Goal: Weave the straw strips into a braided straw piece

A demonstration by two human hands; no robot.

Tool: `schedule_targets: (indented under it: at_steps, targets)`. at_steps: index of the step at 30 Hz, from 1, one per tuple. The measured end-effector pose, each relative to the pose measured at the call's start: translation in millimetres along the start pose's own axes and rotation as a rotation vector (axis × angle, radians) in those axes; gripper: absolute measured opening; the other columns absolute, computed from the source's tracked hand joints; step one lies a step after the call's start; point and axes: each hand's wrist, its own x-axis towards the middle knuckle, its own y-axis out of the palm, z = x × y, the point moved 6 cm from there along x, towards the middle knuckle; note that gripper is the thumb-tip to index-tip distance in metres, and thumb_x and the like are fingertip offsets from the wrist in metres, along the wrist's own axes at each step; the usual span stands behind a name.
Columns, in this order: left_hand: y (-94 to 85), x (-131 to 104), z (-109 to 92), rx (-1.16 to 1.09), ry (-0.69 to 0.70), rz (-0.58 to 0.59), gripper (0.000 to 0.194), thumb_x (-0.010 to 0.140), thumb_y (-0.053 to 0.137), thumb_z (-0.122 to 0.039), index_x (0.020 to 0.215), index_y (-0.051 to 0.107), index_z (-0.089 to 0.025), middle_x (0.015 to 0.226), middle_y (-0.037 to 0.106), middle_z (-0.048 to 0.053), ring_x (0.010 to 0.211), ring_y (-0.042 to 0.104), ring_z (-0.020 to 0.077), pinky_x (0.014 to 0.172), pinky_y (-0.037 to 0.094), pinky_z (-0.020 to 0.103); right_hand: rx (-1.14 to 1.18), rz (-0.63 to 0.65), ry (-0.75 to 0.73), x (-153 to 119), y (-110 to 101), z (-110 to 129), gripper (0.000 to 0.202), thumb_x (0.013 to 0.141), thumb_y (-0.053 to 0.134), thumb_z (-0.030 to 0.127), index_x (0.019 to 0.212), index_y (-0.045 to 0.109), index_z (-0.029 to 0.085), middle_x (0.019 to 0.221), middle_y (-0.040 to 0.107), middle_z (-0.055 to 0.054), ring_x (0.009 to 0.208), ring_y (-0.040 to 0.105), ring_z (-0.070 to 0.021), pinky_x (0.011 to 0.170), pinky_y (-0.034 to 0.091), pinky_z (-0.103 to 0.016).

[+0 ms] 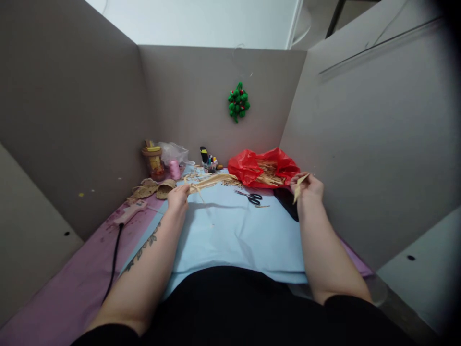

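A bunch of pale dry strips is being held by the left hand. The hand is being closed around one end, and the long part is reaching out to the right of it, toward a red bag. A small pale strip is being pinched by the right hand. It is sticking out on the left side of that hand, with one thin end pointing down. The two hands are being held well apart over the surface, and part of it is being covered by a blue sheet.

The right hand is being held just beside the red bag. Lots of brown dry sticks are being held inside the open bag. Black scissors are lying between the two hands, near the bag. A flat black thing is being partly hidden by the right hand and arm.

Near the left hand, a brown woven cup is lying behind it. A pink glue gun is resting to the left. Farther back, a pink spool is standing by a brown jar.
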Motion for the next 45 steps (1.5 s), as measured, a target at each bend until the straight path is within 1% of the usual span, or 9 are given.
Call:
schedule_targets:
  at_steps: [5, 9, 16, 21, 27, 30, 33, 40, 45]
  targets:
    - [41.3, -36.6, 26.0, 0.154, -0.140, 0.428, 0.022, 0.049, 0.075, -0.021, 0.066, 0.065, -0.011, 0.063, 0.065, 0.004, 0.059, 0.057, 0.0120, 0.059, 0.044, 0.024, 0.091, -0.095, 0.037, -17.4, 20.4, 2.5, 0.014, 0.078, 0.045, 0.020, 0.064, 0.042, 0.022, 0.059, 0.052, 0.003, 0.054, 0.054, -0.0126, 0.060, 0.049, -0.033]
    - [59.9, -68.9, 32.7, 0.231, -0.122, 0.606, 0.027, 0.052, 0.077, -0.028, 0.072, 0.068, -0.012, 0.066, 0.065, 0.003, 0.057, 0.052, 0.0090, 0.057, 0.040, 0.021, 0.031, 0.183, 0.078, -54.4, 80.1, -2.6, 0.017, 0.070, 0.058, 0.016, 0.068, 0.041, 0.021, 0.061, 0.051, 0.006, 0.059, 0.055, -0.0098, 0.065, 0.050, -0.029]
    - [58.9, -86.1, 37.5, 0.169, -0.339, 0.675, 0.026, 0.055, 0.077, -0.027, 0.073, 0.065, -0.012, 0.070, 0.061, 0.002, 0.064, 0.055, 0.0083, 0.061, 0.043, 0.019, -0.470, 0.538, 0.305, -131.0, 146.8, -70.6, 0.014, 0.067, 0.061, 0.023, 0.079, 0.055, 0.018, 0.052, 0.046, 0.006, 0.044, 0.042, -0.0065, 0.045, 0.037, -0.019]
    - [59.8, -88.5, 41.5, 0.119, -0.395, 0.695, 0.022, 0.060, 0.074, -0.021, 0.078, 0.065, -0.011, 0.075, 0.063, 0.005, 0.068, 0.058, 0.0099, 0.062, 0.046, 0.020, -0.680, 0.627, 0.384, -154.0, 150.1, -96.3, 0.016, 0.068, 0.056, 0.019, 0.084, 0.057, 0.016, 0.054, 0.053, 0.003, 0.047, 0.049, -0.0088, 0.050, 0.041, -0.022]
    - [45.5, -66.5, 36.0, 0.105, -0.337, 0.441, 0.011, 0.064, 0.070, -0.016, 0.071, 0.063, -0.010, 0.067, 0.061, 0.003, 0.058, 0.054, 0.0064, 0.055, 0.043, 0.016, -1.213, 1.209, 0.535, -170.8, 129.7, -89.3, 0.007, 0.068, 0.054, 0.015, 0.071, 0.049, 0.018, 0.064, 0.060, -0.002, 0.055, 0.058, -0.0150, 0.052, 0.040, -0.024]
    - [43.1, -61.4, 37.9, 0.120, -0.338, 0.407, 0.012, 0.063, 0.070, -0.016, 0.071, 0.063, -0.011, 0.065, 0.060, 0.002, 0.055, 0.053, 0.0062, 0.053, 0.043, 0.017, -1.650, 0.909, 0.039, -130.0, 120.2, -67.4, 0.011, 0.064, 0.055, 0.010, 0.066, 0.048, 0.018, 0.066, 0.060, -0.006, 0.061, 0.056, -0.0171, 0.057, 0.037, -0.026]
    - [45.2, -63.9, 39.6, 0.141, -0.326, 0.425, 0.015, 0.060, 0.072, -0.017, 0.071, 0.063, -0.011, 0.066, 0.060, 0.001, 0.055, 0.053, 0.0062, 0.054, 0.043, 0.018, -1.604, 0.627, -0.225, -107.5, 120.4, -55.0, 0.005, 0.071, 0.050, 0.014, 0.073, 0.049, 0.019, 0.068, 0.059, -0.005, 0.064, 0.054, -0.0169, 0.060, 0.036, -0.026]
    - [59.7, -95.0, 41.8, 0.181, -0.363, 0.722, 0.029, 0.054, 0.078, -0.027, 0.076, 0.068, -0.012, 0.072, 0.064, 0.004, 0.065, 0.056, 0.0092, 0.062, 0.043, 0.020, -0.949, 0.667, 0.080, -132.0, 141.0, -92.7, 0.008, 0.072, 0.047, 0.022, 0.078, 0.043, 0.020, 0.061, 0.053, 0.004, 0.047, 0.048, -0.0101, 0.048, 0.038, -0.022]
    - [61.0, -101.3, 43.1, 0.253, -0.309, 0.713, 0.029, 0.047, 0.080, -0.028, 0.066, 0.068, -0.009, 0.064, 0.064, 0.004, 0.058, 0.053, 0.0087, 0.057, 0.039, 0.020, -1.025, 0.730, -0.132, -151.4, 157.1, -96.3, 0.004, 0.071, 0.048, 0.017, 0.075, 0.046, 0.019, 0.068, 0.054, 0.002, 0.061, 0.051, -0.0117, 0.058, 0.040, -0.024]
